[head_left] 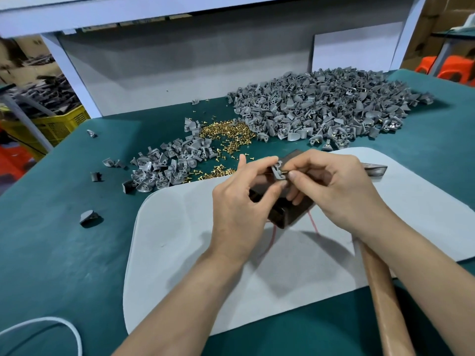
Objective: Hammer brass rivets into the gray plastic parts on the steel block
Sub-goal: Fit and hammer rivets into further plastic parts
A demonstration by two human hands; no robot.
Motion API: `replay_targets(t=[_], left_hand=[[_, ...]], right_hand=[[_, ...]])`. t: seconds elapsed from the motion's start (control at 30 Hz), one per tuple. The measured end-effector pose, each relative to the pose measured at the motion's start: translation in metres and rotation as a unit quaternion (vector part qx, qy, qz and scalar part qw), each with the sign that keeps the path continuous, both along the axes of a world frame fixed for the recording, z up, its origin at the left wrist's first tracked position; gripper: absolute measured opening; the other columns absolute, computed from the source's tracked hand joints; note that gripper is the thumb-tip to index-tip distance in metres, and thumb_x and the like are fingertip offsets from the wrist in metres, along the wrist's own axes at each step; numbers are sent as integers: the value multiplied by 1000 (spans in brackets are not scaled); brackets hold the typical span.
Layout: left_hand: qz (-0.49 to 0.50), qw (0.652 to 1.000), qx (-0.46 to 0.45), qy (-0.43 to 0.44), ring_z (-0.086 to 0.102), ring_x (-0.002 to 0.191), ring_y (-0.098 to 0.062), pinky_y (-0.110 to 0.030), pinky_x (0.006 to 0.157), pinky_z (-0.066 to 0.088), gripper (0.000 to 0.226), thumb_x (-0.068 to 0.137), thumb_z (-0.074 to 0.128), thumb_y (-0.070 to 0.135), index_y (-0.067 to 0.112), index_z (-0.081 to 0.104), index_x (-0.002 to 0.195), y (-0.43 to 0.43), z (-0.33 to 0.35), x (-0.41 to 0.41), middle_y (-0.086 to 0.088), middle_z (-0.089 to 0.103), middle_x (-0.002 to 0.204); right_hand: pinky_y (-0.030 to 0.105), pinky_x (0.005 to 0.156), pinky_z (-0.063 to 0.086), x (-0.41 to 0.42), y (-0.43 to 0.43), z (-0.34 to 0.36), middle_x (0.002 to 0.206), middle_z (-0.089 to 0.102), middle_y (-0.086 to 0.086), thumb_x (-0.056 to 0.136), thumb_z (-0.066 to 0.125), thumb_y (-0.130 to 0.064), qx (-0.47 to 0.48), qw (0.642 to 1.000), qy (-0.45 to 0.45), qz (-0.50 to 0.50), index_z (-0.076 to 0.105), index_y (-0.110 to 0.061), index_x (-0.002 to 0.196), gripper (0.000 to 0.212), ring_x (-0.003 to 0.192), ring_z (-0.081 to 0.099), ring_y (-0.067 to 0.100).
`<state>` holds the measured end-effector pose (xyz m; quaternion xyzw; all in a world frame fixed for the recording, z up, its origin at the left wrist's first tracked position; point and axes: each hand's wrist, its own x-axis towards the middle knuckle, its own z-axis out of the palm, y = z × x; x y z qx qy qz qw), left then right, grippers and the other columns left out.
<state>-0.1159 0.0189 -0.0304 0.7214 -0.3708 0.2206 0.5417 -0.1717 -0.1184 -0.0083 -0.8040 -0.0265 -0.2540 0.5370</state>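
My left hand [240,199] pinches a gray plastic part [278,170] between thumb and fingers, just above the dark steel block [288,214]. My right hand [331,186] pinches a small brass rivet [285,172] at the part's right side. The block sits on a pale gray mat [180,240] and is largely hidden by both hands. A hammer lies under my right forearm, its wooden handle [385,299] running toward me and its metal head [375,169] showing beyond my right hand.
A loose heap of brass rivets [226,136] lies behind the mat. A small pile of gray parts [167,165] sits to its left, a large pile [321,106] at the back right. Stray parts [88,217] dot the green table; a white cable [64,327] curls near left.
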Motion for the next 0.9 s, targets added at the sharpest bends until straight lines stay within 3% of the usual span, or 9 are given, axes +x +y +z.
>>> replay_targets(t=[0.1, 0.17, 0.27, 0.43, 0.57, 0.67, 0.77, 0.83, 0.9], left_hand=[[-19, 1000, -3, 22, 61, 82, 16, -50, 106, 41, 35, 76, 76, 5, 9, 67, 110, 1, 0, -3, 17, 65, 89], [-25, 999, -5, 30, 61, 85, 15, -51, 103, 44, 35, 78, 74, 8, 10, 67, 111, 0, 1, -5, 14, 68, 92], [-40, 997, -26, 69, 66, 89, 5, -38, 93, 53, 31, 81, 70, 15, 14, 66, 112, 0, 1, -6, 6, 72, 96], [-53, 994, -35, 92, 64, 90, 5, -15, 83, 50, 23, 85, 68, 13, 11, 65, 107, 1, 1, -5, 18, 66, 94], [-84, 987, -44, 133, 67, 87, -1, -18, 80, 52, 22, 83, 70, 7, 13, 59, 102, 0, -1, -5, 12, 67, 92], [-86, 981, -46, 167, 69, 87, -5, -21, 82, 52, 27, 83, 71, 5, 19, 55, 101, -1, -2, -4, 4, 66, 96], [-81, 975, -52, 200, 69, 90, -5, -23, 86, 52, 31, 84, 70, 5, 27, 56, 102, -2, -4, 0, 5, 65, 99], [-73, 972, -54, 218, 68, 96, -12, -32, 90, 54, 23, 84, 71, 6, 22, 62, 98, -2, -5, 1, 2, 66, 103], [-68, 971, -55, 224, 67, 101, -16, -34, 93, 53, 18, 83, 71, 4, 19, 63, 91, -3, -5, 2, 0, 65, 107]], right_hand=[[21, 57, 54, 0, 0, 1, 65, 66, 5, 85, 61, 5, 20, 1000, 7, 12, 65, -15, 80, 22, 55, 65, 14], [22, 56, 53, 0, -1, 2, 64, 65, 6, 84, 62, 5, 20, 1000, 5, 3, 65, -14, 80, 19, 54, 65, 15], [23, 55, 53, 0, -1, 2, 65, 66, 8, 84, 63, 3, 9, 1000, -5, -22, 66, -14, 80, 18, 55, 64, 16], [23, 57, 53, 1, -2, 2, 68, 67, 1, 84, 65, 2, -3, 1000, -12, -23, 67, -19, 80, 21, 58, 66, 14], [23, 58, 53, -1, -1, 4, 65, 67, 0, 84, 64, 1, 0, 999, -4, -36, 69, -13, 83, 15, 59, 66, 13], [24, 61, 50, -1, -16, 7, 64, 65, -7, 84, 64, -10, -95, 977, -7, -190, 67, -20, 78, 12, 61, 63, 14], [26, 64, 37, -4, -49, 10, 72, 64, 7, 81, 62, -25, -192, 901, 151, -358, 60, -17, 72, 12, 68, 53, 26], [28, 57, 32, -9, -63, 10, 78, 63, 15, 79, 66, -39, -221, 855, 314, -350, 55, -13, 66, 32, 69, 47, 29], [27, 47, 26, -11, -65, 9, 68, 58, 10, 72, 71, -52, -227, 839, 373, -324, 52, -13, 59, 45, 61, 46, 25]])
